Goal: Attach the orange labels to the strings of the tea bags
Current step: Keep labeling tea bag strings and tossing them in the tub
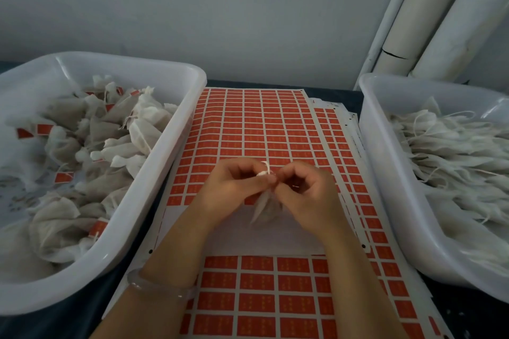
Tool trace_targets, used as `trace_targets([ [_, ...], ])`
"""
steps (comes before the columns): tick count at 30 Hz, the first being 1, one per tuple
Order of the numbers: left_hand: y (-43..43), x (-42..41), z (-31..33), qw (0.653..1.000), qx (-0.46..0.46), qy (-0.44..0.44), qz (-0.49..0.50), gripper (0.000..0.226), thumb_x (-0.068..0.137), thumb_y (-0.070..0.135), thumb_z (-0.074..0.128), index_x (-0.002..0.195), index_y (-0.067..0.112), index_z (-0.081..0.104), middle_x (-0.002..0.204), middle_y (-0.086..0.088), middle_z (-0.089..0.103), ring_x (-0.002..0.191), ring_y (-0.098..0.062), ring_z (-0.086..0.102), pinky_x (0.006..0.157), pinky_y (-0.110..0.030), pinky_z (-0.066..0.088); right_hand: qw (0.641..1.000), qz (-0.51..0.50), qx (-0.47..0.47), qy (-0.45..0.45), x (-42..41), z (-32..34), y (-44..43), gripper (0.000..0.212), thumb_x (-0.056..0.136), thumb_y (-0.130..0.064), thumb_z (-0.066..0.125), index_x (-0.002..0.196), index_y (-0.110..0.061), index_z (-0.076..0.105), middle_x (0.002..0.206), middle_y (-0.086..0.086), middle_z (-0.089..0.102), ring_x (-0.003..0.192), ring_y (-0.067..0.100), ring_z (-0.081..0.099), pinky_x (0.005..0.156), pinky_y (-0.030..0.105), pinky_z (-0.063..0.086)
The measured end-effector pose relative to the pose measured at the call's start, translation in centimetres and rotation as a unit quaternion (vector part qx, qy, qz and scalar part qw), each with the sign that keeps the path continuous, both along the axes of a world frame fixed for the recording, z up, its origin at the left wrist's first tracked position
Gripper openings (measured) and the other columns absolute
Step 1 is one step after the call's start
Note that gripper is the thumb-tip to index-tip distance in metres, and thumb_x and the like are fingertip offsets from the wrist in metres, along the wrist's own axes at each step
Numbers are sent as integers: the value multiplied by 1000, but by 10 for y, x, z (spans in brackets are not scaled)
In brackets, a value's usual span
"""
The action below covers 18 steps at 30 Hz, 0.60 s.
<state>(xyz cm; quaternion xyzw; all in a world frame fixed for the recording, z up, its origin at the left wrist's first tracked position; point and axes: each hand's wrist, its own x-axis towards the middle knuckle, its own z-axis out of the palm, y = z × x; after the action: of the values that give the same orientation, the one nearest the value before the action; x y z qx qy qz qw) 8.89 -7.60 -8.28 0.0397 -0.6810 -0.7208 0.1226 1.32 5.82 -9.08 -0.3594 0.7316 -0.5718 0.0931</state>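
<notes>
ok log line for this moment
left hand: pinches tea bag | right hand: pinches tea bag | over: label sheet | string: no label visible

A dark surface is covered from six to twelve o'clock by stacked sheets of orange labels. A white tub is set at nine o'clock, a second white tub at three.

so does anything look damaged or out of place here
One cardboard tube leaning in the right corner has a dark crack across it. The label sheets are stacked unevenly, lower ones poking out to the right.
</notes>
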Motion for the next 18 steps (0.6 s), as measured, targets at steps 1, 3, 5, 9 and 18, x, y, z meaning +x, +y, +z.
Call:
trace_targets([
  [1, 1, -1, -1, 999, -12, -9, 37, 15, 81, 8, 67, 68, 15, 72, 65, -1, 66, 61, -11, 62, 60, -20, 49, 1000, -9, -1, 24, 0, -1, -1, 10, 78, -21, 65, 73, -29, 62, 69, -13, 64, 66, 1, 61, 58, 10, 48],
  [3, 4, -3, -3, 995, -17, -27, 94, 18, 80, 7, 68, 66, 16, 74, 66, -4, 68, 61, -13, 64, 60, -21, 51, 998, -29, -5, 63, 0, -1, -2, 5, 76, -26, 64, 73, -29, 61, 66, -13, 62, 68, 2, 60, 58, 10, 48],
  [5, 9, -6, -4, 991, 5, -42, 127, 15, 78, 8, 71, 65, 15, 75, 68, -7, 70, 62, -15, 65, 59, -21, 52, 994, -45, -10, 96, -1, -2, -1, 9, 77, -17, 68, 73, -24, 62, 68, -13, 61, 68, 4, 59, 58, 11, 48],
  [9, 10, -6, -5, 986, 56, -38, 152, 14, 72, 1, 75, 64, 14, 73, 71, -8, 71, 63, -16, 65, 58, -22, 53, 990, -56, -7, 126, -1, -4, -1, 8, 75, -8, 68, 73, -14, 63, 68, -9, 59, 68, 7, 56, 58, 14, 47],
  [18, 2, -1, 0, 993, -31, -1, 118, 21, 63, 17, 75, 80, 6, 73, 77, -7, 73, 70, -17, 70, 63, -19, 54, 996, -32, -51, 60, 1, -3, -5, 8, 74, -14, 59, 73, -21, 60, 72, -10, 63, 70, 2, 59, 62, 11, 47],
])
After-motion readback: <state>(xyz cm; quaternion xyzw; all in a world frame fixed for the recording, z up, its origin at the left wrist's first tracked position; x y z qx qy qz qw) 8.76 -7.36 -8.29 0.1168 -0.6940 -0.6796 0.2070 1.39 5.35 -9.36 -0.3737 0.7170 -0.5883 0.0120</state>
